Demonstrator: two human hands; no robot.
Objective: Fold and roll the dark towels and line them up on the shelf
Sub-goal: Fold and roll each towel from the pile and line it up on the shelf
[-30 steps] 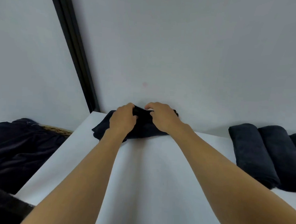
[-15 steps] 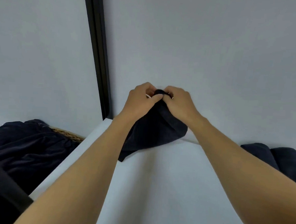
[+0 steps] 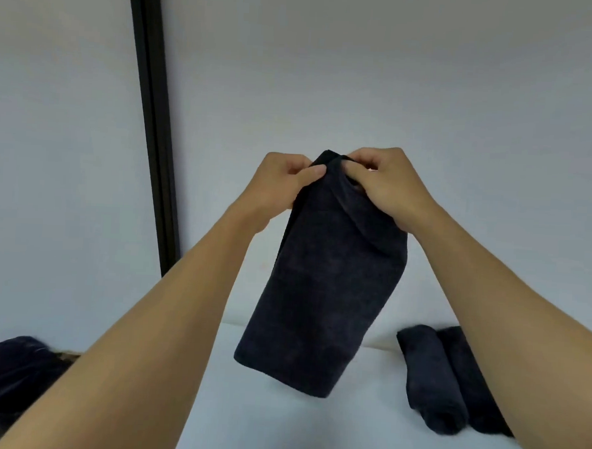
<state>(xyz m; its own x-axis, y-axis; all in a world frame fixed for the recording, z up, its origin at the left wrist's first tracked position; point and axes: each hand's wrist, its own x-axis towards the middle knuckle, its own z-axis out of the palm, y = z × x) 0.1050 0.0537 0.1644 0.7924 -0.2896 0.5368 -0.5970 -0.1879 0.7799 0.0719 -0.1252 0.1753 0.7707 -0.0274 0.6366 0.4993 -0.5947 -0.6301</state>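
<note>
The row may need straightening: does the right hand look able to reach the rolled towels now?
Likely not yet: the right hand, like the left hand, pinches the hanging towel. Nothing else blocks the rolled towels.

Two hands, one hanging towel, two rolled towels, one dark cloth heap.

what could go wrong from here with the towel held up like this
1. The left hand and right hand pinch the hanging towel only at its bunched top, close together. It may slip, or land creased on the shelf and give a lopsided fold.
2. Its lower edge appears to hang not far from the rolled towels on the right. A swing that way might nudge them out of line.
</note>
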